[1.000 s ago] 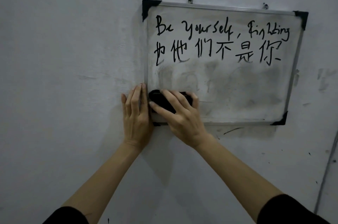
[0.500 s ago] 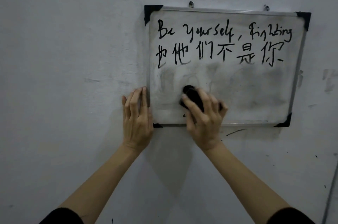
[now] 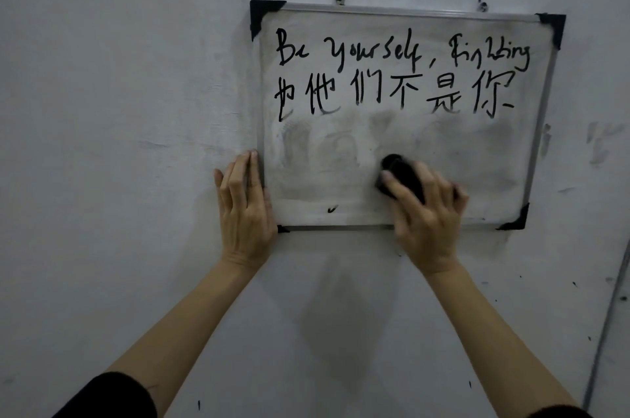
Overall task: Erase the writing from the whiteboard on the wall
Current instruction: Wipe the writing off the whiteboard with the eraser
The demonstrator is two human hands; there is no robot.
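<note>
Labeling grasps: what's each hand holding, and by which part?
Right hand holds a black eraser, fingers over its back, pressing it on the whiteboard. Left hand holds nothing; it lies flat against the board's left frame edge.

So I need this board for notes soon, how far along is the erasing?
Roughly half. The lower half of the whiteboard is wiped to grey smudges, bar a small black mark near the bottom edge. The right hand presses the black eraser there while the left hand braces the frame. Both lines of writing above remain untouched.
</note>
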